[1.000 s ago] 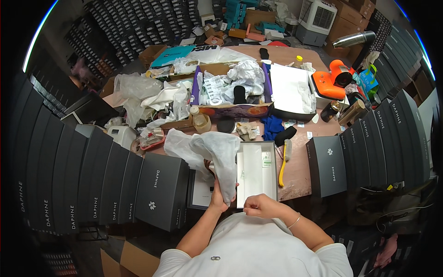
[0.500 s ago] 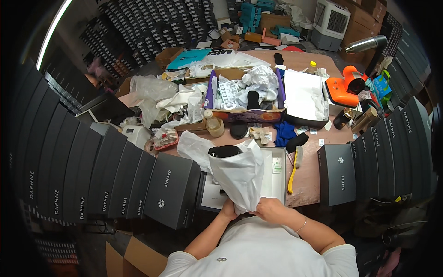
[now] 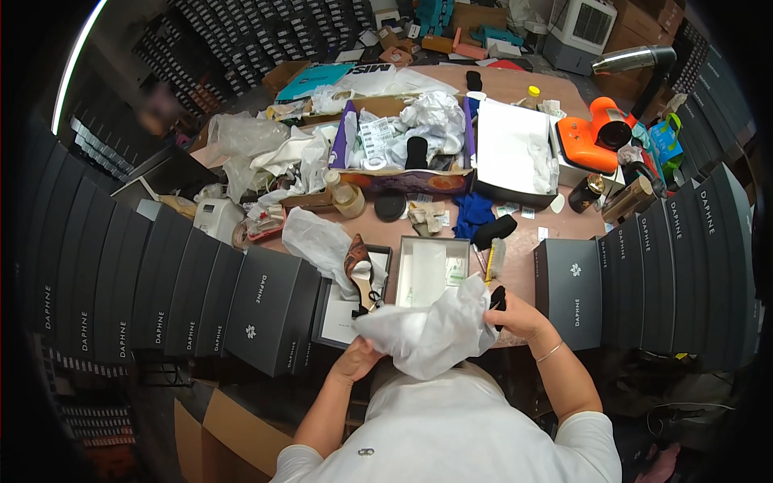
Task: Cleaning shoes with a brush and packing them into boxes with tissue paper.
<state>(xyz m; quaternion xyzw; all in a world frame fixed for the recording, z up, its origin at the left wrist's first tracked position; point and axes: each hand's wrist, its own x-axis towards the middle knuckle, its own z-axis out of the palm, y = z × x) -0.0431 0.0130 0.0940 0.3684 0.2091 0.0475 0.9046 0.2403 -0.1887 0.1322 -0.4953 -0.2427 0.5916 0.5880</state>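
A white cloth-like bag or wrapping sheet [image 3: 435, 326] is stretched sideways in front of my chest. My left hand [image 3: 357, 360] is closed on its left end. My right hand [image 3: 515, 315] is closed at its right end, around a black item [image 3: 498, 299] that shows only in part; its kind is unclear. Left of the wrapping, a high-heeled shoe [image 3: 359, 266] with a brown patterned part and a black bow stands in a shallow grey box part [image 3: 330, 330]. An open box with a white inside [image 3: 409, 274] sits just beyond the wrapping.
Dark grey shoe boxes [image 3: 274, 314] line both sides, including a row at the right [image 3: 569, 282]. Farther back are a purple carton [image 3: 403, 181] of crumpled paper, a glass jar [image 3: 348, 200], a yellow brush [image 3: 493, 259], a blue cloth [image 3: 473, 214] and an orange device [image 3: 592, 145].
My hands have moved apart. The white wrapping, upright before with a black thing at its top, now lies sideways. The patterned shoe has come into sight, and my right hand is by a black item.
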